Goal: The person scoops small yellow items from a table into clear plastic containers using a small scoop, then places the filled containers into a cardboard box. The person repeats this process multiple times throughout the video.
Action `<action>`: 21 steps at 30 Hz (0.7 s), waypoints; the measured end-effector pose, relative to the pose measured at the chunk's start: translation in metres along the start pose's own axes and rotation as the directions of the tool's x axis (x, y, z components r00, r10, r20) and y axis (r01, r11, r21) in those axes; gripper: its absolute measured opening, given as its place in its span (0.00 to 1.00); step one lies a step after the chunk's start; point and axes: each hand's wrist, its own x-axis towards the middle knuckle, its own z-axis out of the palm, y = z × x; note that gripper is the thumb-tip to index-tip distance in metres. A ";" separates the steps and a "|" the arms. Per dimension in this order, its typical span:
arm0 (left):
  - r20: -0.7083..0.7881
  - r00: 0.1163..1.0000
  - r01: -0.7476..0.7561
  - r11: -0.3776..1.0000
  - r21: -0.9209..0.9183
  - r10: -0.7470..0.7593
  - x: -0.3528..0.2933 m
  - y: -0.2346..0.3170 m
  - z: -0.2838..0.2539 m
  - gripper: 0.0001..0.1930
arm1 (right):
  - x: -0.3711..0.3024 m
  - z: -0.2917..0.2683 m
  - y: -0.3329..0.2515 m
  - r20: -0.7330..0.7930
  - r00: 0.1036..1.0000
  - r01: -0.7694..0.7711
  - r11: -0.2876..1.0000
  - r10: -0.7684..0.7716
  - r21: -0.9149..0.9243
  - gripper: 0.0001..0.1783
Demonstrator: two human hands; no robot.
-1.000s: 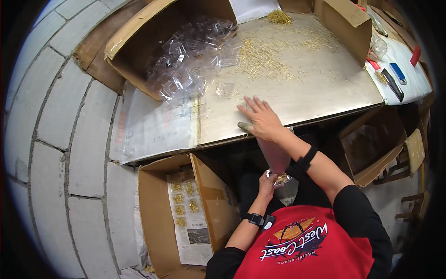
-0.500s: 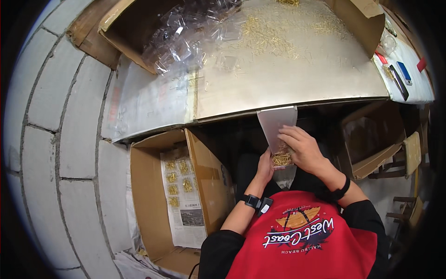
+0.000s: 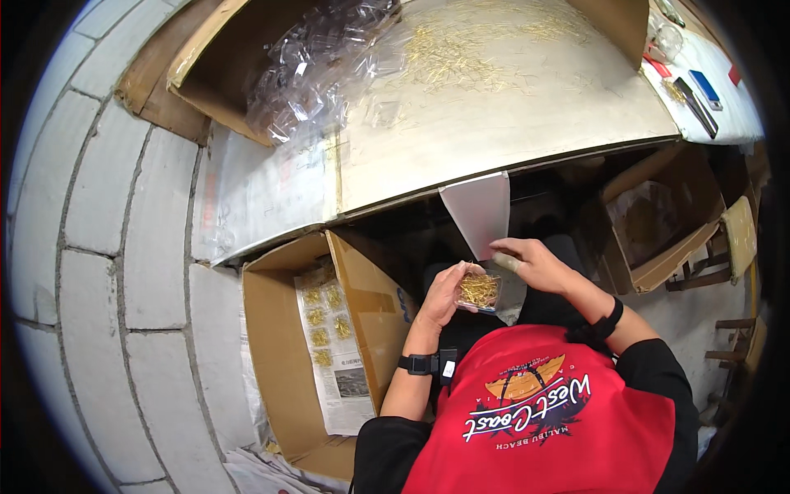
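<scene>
Clear box, heaped with gold pins, sat in left hand near red shirt, fingers gripping its side. Carton held pin packs. Right hand reached to white chute's lower end; couldn't tell its grip.

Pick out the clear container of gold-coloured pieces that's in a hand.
The clear container in the left hand; the other filled ones lie on newspaper inside a cardboard box.

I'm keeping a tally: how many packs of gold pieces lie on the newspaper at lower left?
6 visible. Left column, downward: first pack, second pack, third pack, fourth pack. Right column: upper pack, lower pack. Others may be hidden in the shadowed far end of the cardboard box.
</scene>
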 end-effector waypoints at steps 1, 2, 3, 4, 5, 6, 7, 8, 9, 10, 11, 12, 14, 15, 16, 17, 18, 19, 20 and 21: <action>0.008 1.000 -0.013 1.000 0.014 0.013 -0.002 0.007 0.006 0.22 | 0.005 0.003 0.006 0.029 0.999 -0.046 0.994 0.043 0.095 0.17; -0.013 1.000 -0.008 0.999 0.037 0.008 -0.004 0.013 0.012 0.23 | 0.010 0.008 0.013 0.100 0.991 -0.116 0.948 0.090 0.297 0.20; -0.021 1.000 -0.014 0.999 0.049 0.015 -0.006 0.017 0.017 0.23 | 0.011 0.010 0.009 0.141 0.984 -0.158 0.918 0.113 0.363 0.20; -0.027 0.999 -0.020 0.998 0.061 0.022 -0.008 0.021 0.022 0.23 | 0.014 0.014 0.003 0.183 0.974 -0.200 0.882 0.132 0.426 0.21; -0.034 0.999 -0.027 0.997 0.072 0.029 -0.008 0.023 0.026 0.23 | 0.016 0.018 -0.004 0.227 0.963 -0.242 0.841 0.146 0.485 0.21; -0.036 0.999 -0.025 0.997 0.079 0.028 -0.009 0.024 0.031 0.23 | 0.016 0.016 -0.015 0.265 0.955 -0.257 0.825 0.135 0.503 0.18; -0.038 0.999 -0.023 0.996 0.085 0.027 -0.009 0.025 0.035 0.23 | 0.016 0.017 -0.015 0.213 0.969 -0.215 0.848 0.123 0.485 0.17; -0.041 0.999 -0.022 0.996 0.091 0.026 -0.008 0.025 0.037 0.23 | 0.016 0.019 -0.013 0.162 0.981 -0.173 0.869 0.110 0.464 0.15; -0.045 0.999 -0.023 0.996 0.082 0.026 -0.007 0.024 0.037 0.23 | 0.016 0.020 -0.013 0.113 0.989 -0.133 0.889 0.092 0.438 0.14; -0.051 0.998 -0.023 0.997 0.073 0.027 -0.005 0.021 0.036 0.23 | 0.013 0.021 -0.013 0.050 0.995 -0.099 0.901 0.086 0.421 0.11; -0.056 0.998 -0.025 0.998 0.064 0.029 -0.004 0.019 0.035 0.23 | 0.010 0.023 -0.014 -0.044 0.999 -0.014 0.960 0.028 0.280 0.11; -0.101 0.994 -0.034 0.998 0.045 0.039 -0.001 0.017 0.035 0.23 | 0.007 0.023 -0.015 -0.123 0.991 0.061 0.990 -0.045 0.125 0.11; -0.191 0.980 -0.057 0.998 0.007 0.057 0.003 0.014 0.034 0.24 | -0.001 0.020 -0.021 -0.182 0.950 0.206 0.946 -0.255 -0.252 0.13; -0.202 0.976 -0.095 0.995 -0.042 0.085 0.005 0.013 0.034 0.24 | -0.003 0.019 -0.022 -0.140 0.907 0.313 0.858 -0.397 -0.407 0.14; -0.215 0.970 -0.134 0.987 -0.090 0.112 0.006 0.012 0.034 0.24 | -0.004 0.018 -0.022 -0.074 0.849 0.405 0.734 -0.524 -0.545 0.16; -0.230 0.963 -0.172 0.975 -0.138 0.138 0.008 0.011 0.033 0.24 | -0.006 0.017 -0.023 0.011 0.776 0.480 0.578 -0.631 -0.660 0.17; -0.272 0.943 -0.243 0.956 -0.165 0.192 0.010 0.008 0.035 0.23 | -0.012 0.017 -0.022 0.101 0.821 0.481 0.586 -0.561 -0.652 0.23; -0.277 0.937 -0.264 0.950 -0.165 0.213 0.012 0.008 0.035 0.23 | -0.014 0.019 -0.025 0.102 0.829 0.470 0.586 -0.550 -0.660 0.24; -0.281 0.931 -0.286 0.944 -0.164 0.233 0.013 0.009 0.035 0.23 | -0.015 0.020 -0.028 0.101 0.837 0.458 0.586 -0.538 -0.669 0.25; -0.286 0.926 -0.301 0.940 -0.163 0.247 0.012 0.010 0.037 0.23 | -0.016 0.020 -0.028 0.097 0.847 0.442 0.590 -0.523 -0.676 0.26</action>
